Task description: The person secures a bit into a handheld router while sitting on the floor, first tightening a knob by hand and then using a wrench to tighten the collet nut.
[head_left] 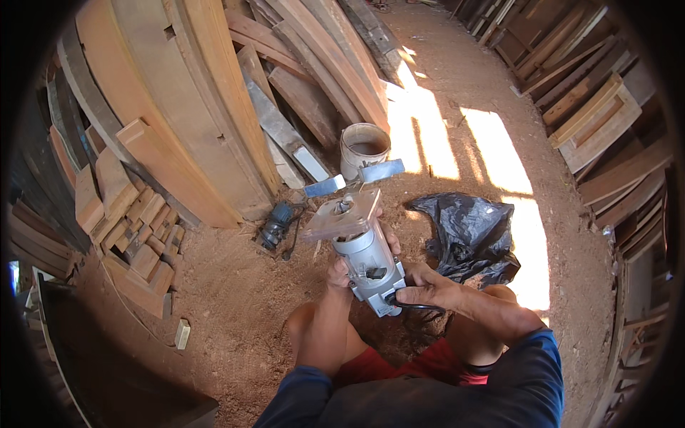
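A router (367, 264) with a silver-grey body is held up in front of me, its pale square base plate (342, 216) tilted away and upward. Metal shows in the hole at the plate's middle. My left hand (340, 274) is closed round the body, with fingertips showing on the far right side. At the near end, my right hand (427, 287) is closed on the body where a black cord (421, 307) comes out. The right hand's fingertips are partly hidden behind the tool.
Beyond the router stands a dirty white bucket (364, 146). A dark corded power tool (275, 227) lies on the sawdust-covered floor. A black plastic bag (467, 232) lies to the right. Wooden boards (193, 93) lean at left, above stacked wood blocks (146, 235); framed panels (599, 121) line the right.
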Demonstrator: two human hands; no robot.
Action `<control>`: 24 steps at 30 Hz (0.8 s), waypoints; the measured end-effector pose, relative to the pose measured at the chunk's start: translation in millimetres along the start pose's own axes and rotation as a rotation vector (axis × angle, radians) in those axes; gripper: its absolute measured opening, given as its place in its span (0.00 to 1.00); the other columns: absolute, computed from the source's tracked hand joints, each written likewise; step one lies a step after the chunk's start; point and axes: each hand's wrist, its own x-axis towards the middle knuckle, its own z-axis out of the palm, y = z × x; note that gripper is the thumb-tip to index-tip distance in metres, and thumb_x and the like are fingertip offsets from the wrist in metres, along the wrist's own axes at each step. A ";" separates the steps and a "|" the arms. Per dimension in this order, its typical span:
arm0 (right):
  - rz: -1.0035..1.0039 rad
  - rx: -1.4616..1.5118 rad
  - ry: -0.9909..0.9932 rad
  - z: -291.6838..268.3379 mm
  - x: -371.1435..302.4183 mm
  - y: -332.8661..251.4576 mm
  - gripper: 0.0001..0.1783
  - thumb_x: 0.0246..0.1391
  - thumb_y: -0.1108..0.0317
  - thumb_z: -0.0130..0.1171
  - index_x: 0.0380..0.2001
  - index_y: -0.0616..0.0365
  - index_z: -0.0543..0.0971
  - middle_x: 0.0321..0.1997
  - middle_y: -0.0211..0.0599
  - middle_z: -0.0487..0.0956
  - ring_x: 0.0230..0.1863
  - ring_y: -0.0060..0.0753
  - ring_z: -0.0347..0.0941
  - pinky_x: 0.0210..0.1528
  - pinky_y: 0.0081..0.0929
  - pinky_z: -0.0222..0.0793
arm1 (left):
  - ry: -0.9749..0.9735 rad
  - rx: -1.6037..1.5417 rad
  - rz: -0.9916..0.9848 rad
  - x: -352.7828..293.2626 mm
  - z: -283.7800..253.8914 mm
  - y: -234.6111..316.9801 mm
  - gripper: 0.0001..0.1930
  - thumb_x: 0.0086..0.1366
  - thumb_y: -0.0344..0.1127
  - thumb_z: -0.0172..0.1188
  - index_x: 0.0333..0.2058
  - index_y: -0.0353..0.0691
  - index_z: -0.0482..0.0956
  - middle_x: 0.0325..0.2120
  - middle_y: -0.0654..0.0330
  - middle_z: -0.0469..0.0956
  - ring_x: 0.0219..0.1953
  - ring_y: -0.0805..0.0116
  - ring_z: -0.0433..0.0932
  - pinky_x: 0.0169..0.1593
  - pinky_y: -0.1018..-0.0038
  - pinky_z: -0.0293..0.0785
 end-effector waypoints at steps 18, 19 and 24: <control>0.032 -0.630 0.395 59.6 -21.5 -32.5 0.39 0.60 0.55 0.71 0.63 0.72 0.68 0.50 0.51 0.80 0.54 0.37 0.78 0.55 0.36 0.74 | 0.115 -0.084 -0.079 -6.5 9.8 15.9 0.36 0.65 0.58 0.58 0.58 0.29 0.70 0.48 0.46 0.78 0.46 0.50 0.85 0.48 0.56 0.86; -0.031 -0.618 0.393 66.0 -25.4 -40.8 0.38 0.61 0.55 0.69 0.64 0.71 0.69 0.49 0.53 0.82 0.52 0.41 0.80 0.53 0.39 0.75 | 0.071 -0.151 -0.094 -6.6 13.5 20.9 0.37 0.63 0.59 0.61 0.57 0.32 0.70 0.47 0.49 0.77 0.48 0.51 0.80 0.51 0.58 0.81; 0.128 -0.865 0.362 68.2 -42.4 -70.8 0.36 0.64 0.52 0.64 0.66 0.65 0.69 0.45 0.51 0.85 0.49 0.43 0.83 0.54 0.42 0.76 | -0.117 -0.189 -0.043 -4.1 8.1 23.8 0.41 0.62 0.59 0.61 0.63 0.34 0.63 0.48 0.48 0.75 0.48 0.48 0.80 0.48 0.54 0.83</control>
